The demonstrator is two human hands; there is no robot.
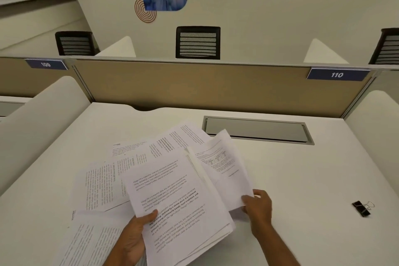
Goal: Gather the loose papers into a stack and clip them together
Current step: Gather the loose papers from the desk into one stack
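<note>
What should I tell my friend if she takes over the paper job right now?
Left hand: gripping the partly gathered stack at its lower left corner.
Right hand: pinching one sheet by its corner at the stack's right side.
Loose pages lie spread on the desk left of and behind the stack.
Binder clip: untouched, far right.
Left: gather the rest, square up, clip.

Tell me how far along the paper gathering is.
Partly done: the left hand already holds a partial stack. In hand: the right hand grips one more sheet beside it. Left: loose papers are still spread on the desk, and the binder clip lies unused at the right.
</note>
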